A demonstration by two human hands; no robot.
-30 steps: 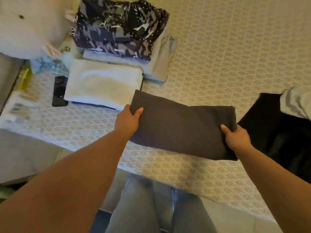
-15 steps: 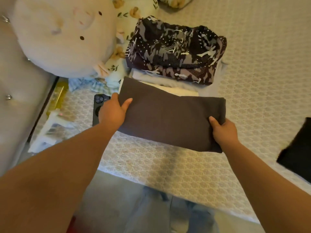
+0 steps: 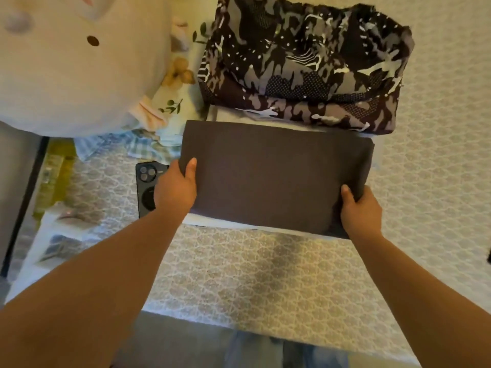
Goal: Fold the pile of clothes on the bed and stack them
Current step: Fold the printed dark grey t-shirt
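Phone (image 3: 145, 187) and plush toy (image 3: 74, 62) flank folded brown garment (image 3: 273, 173).

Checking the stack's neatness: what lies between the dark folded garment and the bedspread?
In the head view, a white folded garment lies under the dark folded garment, its edge peeking out above the bedspread.

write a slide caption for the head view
Both hands set a folded dark cloth onto a white folded one, beside a patterned stack.

Patterned beige bedspread (image 3: 265, 274), warm dim light, grey floor (image 3: 170, 341).
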